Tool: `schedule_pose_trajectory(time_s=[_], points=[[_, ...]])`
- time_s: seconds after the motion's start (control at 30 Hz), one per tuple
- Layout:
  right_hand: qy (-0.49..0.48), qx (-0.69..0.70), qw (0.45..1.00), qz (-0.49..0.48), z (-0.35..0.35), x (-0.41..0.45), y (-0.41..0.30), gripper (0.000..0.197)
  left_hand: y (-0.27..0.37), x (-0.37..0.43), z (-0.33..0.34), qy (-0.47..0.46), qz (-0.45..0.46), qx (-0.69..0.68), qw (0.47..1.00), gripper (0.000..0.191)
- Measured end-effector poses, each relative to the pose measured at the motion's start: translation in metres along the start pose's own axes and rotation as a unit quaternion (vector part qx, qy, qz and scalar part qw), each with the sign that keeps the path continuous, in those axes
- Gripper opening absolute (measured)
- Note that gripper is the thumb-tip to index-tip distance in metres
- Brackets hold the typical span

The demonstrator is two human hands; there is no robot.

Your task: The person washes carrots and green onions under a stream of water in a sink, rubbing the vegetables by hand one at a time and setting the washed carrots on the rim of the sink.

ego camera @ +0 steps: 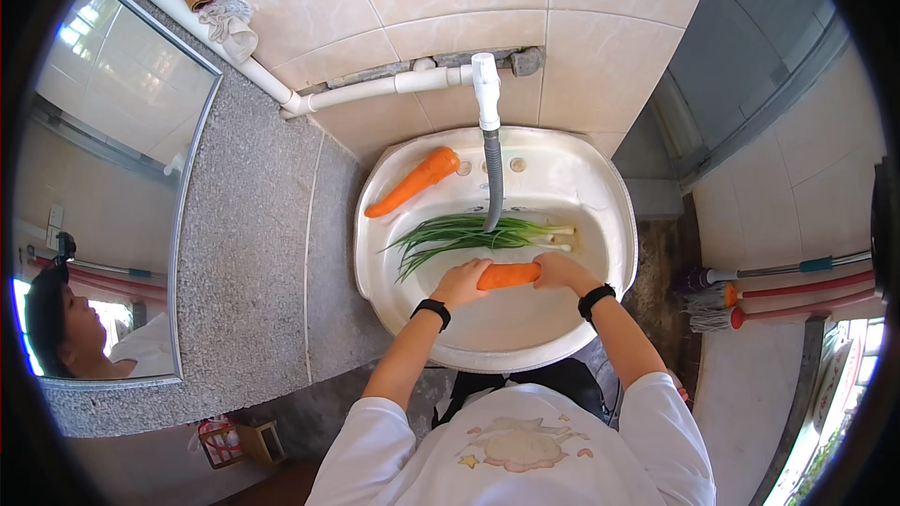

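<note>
Between my two hands an orange carrot [509,275] lies level above the basin of a white ceramic sink [485,337]. My left hand [460,284] grips one end of it, and my right hand [561,273] grips the other; both ends are covered by fingers. Just beyond the hands, a bunch of green onions [467,233] rests in the basin, leaves to the left and white bulbs to the right. A second, whole carrot [413,183] sits on the sink's back left ledge. The grey flexible hose [493,176] of the tap hangs over the green onions.
A white tap fitting [486,88] and pipe [380,93] run along the tiled wall behind the sink. To the left is a rough grey wall [246,246] with a mirror [112,176] that reflects a person. Mops [731,319] lean at the right.
</note>
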State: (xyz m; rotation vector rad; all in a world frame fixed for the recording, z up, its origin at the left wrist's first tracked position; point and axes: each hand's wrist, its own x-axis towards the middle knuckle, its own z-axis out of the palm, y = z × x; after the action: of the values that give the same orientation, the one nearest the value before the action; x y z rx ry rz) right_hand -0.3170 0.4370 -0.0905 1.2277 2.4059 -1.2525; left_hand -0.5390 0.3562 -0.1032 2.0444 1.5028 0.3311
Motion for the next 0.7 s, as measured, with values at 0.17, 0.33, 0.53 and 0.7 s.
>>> schedule_pose_trajectory(time_s=[0.17, 0.33, 0.53, 0.7], points=[[0.021, -0.006, 1.0, -0.01, 0.038, 0.026, 0.02, 0.029, -0.025, 0.0, 0.022, -0.029, -0.052, 0.122, 0.991, 0.053], [0.084, -0.044, 0.995, 0.029, 0.062, 0.034, 0.012, 0.032, -0.027, -0.003, 0.026, -0.061, -0.095, 0.127, 0.985, 0.06], [0.148, -0.252, 0.95, 0.108, 0.076, 0.06, -0.01, 0.036, -0.02, 0.003, 0.022, -0.062, -0.153, 0.07, 0.984, 0.054], [0.161, -0.159, 0.971, -0.073, 0.077, 0.064, -0.05, 0.037, -0.011, 0.008, 0.006, -0.013, -0.138, -0.071, 0.988, 0.043]])
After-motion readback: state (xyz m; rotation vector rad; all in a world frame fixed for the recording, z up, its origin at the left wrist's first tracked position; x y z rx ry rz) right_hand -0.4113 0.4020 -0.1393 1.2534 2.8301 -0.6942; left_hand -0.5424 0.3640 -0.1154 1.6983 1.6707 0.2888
